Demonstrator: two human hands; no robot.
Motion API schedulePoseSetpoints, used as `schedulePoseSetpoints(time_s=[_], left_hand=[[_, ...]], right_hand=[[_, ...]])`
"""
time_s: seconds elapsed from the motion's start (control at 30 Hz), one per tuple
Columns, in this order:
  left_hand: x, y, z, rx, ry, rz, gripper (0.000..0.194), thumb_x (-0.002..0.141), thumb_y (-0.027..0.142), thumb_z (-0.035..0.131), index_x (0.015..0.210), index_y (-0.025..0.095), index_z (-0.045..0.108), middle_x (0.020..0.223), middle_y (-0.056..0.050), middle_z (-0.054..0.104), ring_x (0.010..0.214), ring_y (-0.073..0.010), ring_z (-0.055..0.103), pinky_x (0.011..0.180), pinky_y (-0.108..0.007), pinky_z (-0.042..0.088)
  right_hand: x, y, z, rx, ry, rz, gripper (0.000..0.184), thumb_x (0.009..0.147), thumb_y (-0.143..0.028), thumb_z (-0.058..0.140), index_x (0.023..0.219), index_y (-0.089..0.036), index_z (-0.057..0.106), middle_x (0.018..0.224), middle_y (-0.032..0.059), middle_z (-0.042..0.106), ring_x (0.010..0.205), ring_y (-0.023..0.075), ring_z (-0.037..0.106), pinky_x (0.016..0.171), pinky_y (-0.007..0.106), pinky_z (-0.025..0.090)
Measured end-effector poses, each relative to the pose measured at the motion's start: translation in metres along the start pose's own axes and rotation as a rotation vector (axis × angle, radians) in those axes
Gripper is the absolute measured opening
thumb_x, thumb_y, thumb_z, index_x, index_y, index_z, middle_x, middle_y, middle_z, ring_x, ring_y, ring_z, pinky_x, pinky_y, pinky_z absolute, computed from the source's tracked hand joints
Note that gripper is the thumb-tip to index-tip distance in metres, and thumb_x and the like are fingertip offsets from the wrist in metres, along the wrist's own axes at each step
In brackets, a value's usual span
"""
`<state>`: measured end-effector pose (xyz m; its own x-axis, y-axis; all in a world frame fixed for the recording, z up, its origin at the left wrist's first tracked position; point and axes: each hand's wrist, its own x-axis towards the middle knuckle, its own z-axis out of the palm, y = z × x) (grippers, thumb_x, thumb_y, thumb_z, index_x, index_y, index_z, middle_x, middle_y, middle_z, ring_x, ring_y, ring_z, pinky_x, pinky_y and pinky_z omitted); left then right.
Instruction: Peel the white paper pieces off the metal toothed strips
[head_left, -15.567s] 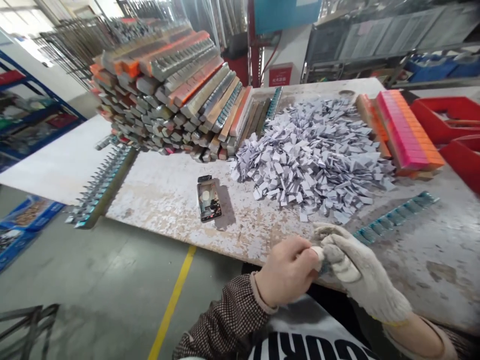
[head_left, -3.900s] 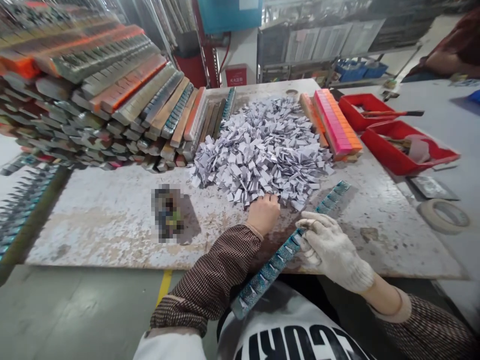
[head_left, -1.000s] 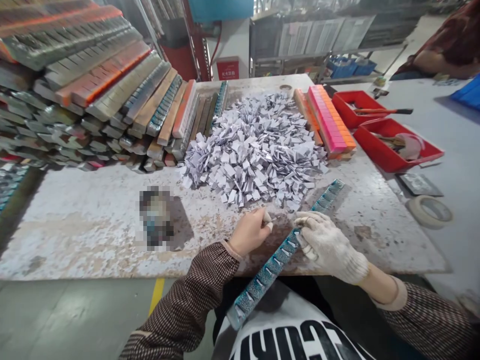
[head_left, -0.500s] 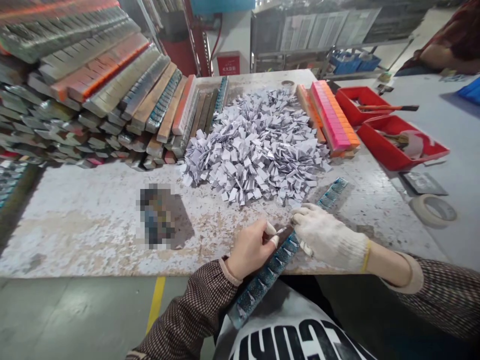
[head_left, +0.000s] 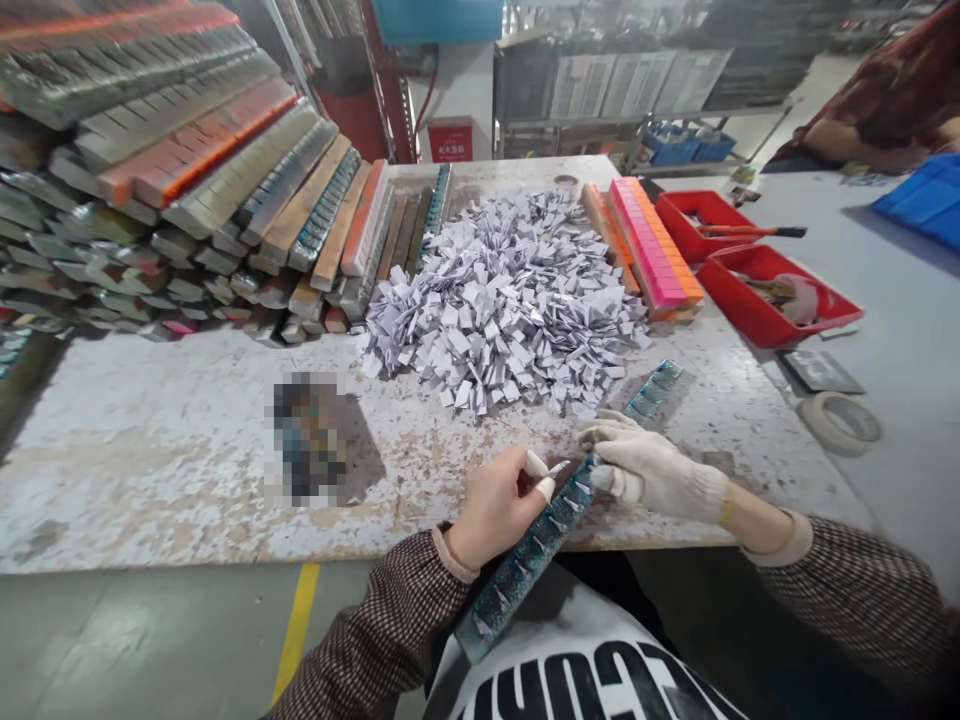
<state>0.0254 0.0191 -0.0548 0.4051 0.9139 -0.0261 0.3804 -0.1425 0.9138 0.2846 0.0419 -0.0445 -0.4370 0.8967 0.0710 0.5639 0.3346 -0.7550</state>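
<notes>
A long bar with a glittery blue face (head_left: 536,545) runs diagonally from my lap over the table's front edge. Small white pieces stand in a row along its near part. My left hand (head_left: 491,510), bare except for white covers on thumb and forefinger, pinches a small white paper slip (head_left: 559,468) just above the bar. In a white knit glove, my right hand (head_left: 652,468) is closed round the bar beyond the left fingertips; the bar's far end shows past it. A large heap of white paper slips (head_left: 502,310) lies just beyond both hands.
Stacked long bars (head_left: 187,190) fill the back left. Pink and orange block rows (head_left: 656,245) lie right of the heap. Farther right are red trays (head_left: 780,295), a tape roll (head_left: 838,420) and a blue bin (head_left: 922,210). A pixelated object (head_left: 309,440) stands left; another person sits at upper right.
The view has turned slightly to the right. The fingers of my right hand have shifted a little on the bar. My left hand keeps its pinch on the paper slip, nearly in place.
</notes>
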Motion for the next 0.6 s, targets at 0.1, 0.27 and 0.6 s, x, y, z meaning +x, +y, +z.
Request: schedulePoseSetpoints(time_s=[0.1,0.27,0.6], left_hand=[[-0.003,0.004,-0.003,0.027,-0.002,0.010,0.006,0.091,0.023,0.064,0.086,0.020,0.062,0.080,0.001,0.065,0.070,-0.0142,0.058,0.066,-0.026,0.043],[-0.006,0.019,0.002,0.157,0.071,0.153,0.005,0.091,0.019,0.063,0.088,0.021,0.058,0.082,0.001,0.062,0.068,-0.0137,0.056,0.064,-0.025,0.044],[-0.026,0.031,0.002,0.293,0.221,0.378,0.024,0.099,0.035,0.064,0.115,0.020,0.056,0.093,-0.004,0.062,0.078,-0.0176,0.058,0.070,-0.028,0.049]], right_hand=[[-0.004,0.003,-0.005,0.206,0.185,0.119,0.030,0.095,-0.052,0.056,0.090,-0.025,0.067,0.064,-0.0025,0.053,0.054,0.0176,0.051,0.058,0.036,0.056],[-0.015,-0.020,0.014,0.269,0.341,0.157,0.032,0.102,-0.051,0.047,0.106,-0.025,0.066,0.080,0.0039,0.064,0.060,0.0199,0.059,0.047,0.031,0.050],[-0.015,-0.064,0.042,0.357,0.355,0.063,0.030,0.104,-0.044,0.053,0.083,-0.025,0.064,0.106,0.0067,0.068,0.089,0.0214,0.066,0.077,0.034,0.058]])
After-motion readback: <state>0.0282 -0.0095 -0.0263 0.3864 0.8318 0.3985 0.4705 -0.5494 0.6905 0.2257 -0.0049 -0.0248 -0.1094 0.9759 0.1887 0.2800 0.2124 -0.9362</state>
